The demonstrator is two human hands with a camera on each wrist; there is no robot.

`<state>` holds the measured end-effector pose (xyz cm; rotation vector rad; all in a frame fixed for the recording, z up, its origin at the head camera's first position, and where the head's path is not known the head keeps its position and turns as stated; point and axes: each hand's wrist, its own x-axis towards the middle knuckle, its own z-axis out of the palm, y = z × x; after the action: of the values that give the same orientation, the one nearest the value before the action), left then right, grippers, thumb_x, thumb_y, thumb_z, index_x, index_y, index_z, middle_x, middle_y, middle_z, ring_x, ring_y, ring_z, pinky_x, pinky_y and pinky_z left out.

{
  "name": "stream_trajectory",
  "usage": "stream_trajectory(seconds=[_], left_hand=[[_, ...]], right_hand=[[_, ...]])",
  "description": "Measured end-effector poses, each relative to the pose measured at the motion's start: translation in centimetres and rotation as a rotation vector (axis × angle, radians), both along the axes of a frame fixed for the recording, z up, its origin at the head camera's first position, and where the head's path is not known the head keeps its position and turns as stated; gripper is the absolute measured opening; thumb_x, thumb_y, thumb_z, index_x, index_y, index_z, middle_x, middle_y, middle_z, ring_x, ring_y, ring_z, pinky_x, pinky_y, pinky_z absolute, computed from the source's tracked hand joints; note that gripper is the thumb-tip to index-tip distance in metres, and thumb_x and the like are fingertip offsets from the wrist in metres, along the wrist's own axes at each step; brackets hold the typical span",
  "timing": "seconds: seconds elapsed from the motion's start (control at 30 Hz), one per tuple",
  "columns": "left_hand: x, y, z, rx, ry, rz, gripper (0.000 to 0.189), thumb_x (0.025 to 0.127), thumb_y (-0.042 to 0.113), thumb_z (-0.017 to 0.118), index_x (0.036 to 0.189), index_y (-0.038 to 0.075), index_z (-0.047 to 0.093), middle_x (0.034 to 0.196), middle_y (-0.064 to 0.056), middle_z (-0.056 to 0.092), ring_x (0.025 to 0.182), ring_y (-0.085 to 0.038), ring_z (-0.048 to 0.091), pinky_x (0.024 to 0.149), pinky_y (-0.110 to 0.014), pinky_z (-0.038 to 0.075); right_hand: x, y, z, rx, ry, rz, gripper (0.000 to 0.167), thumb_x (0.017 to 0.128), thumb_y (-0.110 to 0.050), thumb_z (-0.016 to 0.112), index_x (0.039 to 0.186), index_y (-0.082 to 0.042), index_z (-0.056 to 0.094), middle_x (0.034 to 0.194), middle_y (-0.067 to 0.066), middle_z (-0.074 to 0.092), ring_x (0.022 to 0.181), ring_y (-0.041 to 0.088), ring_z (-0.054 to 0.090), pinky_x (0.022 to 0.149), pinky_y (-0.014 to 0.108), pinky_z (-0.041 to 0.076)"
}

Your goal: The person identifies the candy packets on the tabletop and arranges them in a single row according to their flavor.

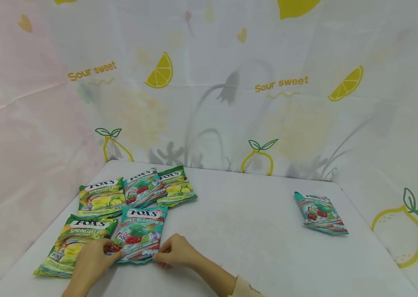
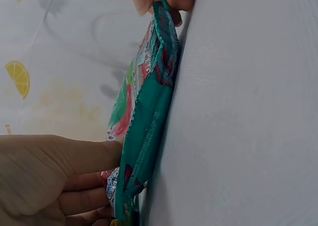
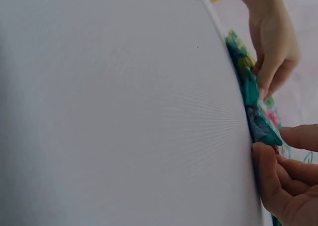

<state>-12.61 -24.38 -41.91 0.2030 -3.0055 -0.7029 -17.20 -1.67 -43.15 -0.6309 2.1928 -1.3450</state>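
From my head camera, the flat white tabletop (image 1: 238, 214) looks bright and evenly lit; my wrist views are dimmer and greyer. At my left wrist, soft shadow edges the glossy teal plastic candy bag (image 2: 147, 119), and the lemon-printed white cloth backdrop (image 2: 64, 62) blurs. At my right, the tabletop darkens leftward, faint streaks fanning.

One table (image 1: 238, 227) carries six candy bags (image 1: 321, 213): three Spring Tea bags (image 1: 101, 199) and three Mint Blossom bags (image 1: 141, 231). One left hand (image 1: 95, 258) and one right hand (image 1: 177, 250) are present. The backdrop (image 1: 205, 45) bears two segmented lemon slices (image 1: 160, 71).
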Motion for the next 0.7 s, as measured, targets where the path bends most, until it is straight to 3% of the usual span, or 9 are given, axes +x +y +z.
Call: stream_trajectory(seconds=[0.23,0.43,0.6,0.7], left_hand=[[0.09,0.61,-0.08,0.02,0.022,-0.015,0.044,0.072,0.02,0.079,0.1,-0.012,0.065,0.086,-0.02,0.068,0.081,-0.037,0.062,0.068,-0.047,0.049],[0.23,0.7,-0.03,0.046,0.028,-0.035,0.041,0.073,0.017,0.078,0.1,-0.011,0.065,0.089,-0.02,0.069,0.083,-0.035,0.064,0.071,-0.047,0.05],[0.4,0.23,-0.15,0.167,0.03,-0.067,0.044,0.073,0.013,0.078,0.104,-0.015,0.062,0.094,-0.025,0.067,0.083,-0.033,0.066,0.07,-0.04,0.054],[0.63,-0.16,-0.17,0.236,0.021,-0.089,0.046,0.074,0.012,0.078,0.107,-0.016,0.061,0.098,-0.028,0.066,0.085,-0.034,0.067,0.07,-0.036,0.055]], right_hand=[[0.28,-0.25,-0.19,-0.078,0.025,-0.042,0.014,0.083,-0.006,0.068,0.079,0.007,0.071,0.058,0.007,0.065,0.048,0.001,0.053,0.047,0.016,0.046],[0.43,-0.07,-0.05,-0.073,0.087,-0.041,0.016,0.085,-0.006,0.065,0.078,0.006,0.071,0.056,0.004,0.062,0.046,0.0,0.049,0.044,0.014,0.041],[0.41,0.19,0.1,-0.063,0.119,-0.08,0.021,0.086,-0.008,0.064,0.071,0.005,0.071,0.054,0.006,0.062,0.045,0.0,0.047,0.042,0.014,0.037],[0.38,0.28,0.13,-0.069,0.114,-0.085,0.017,0.085,-0.007,0.065,0.075,0.006,0.072,0.057,0.009,0.064,0.045,0.001,0.049,0.043,0.014,0.038]])
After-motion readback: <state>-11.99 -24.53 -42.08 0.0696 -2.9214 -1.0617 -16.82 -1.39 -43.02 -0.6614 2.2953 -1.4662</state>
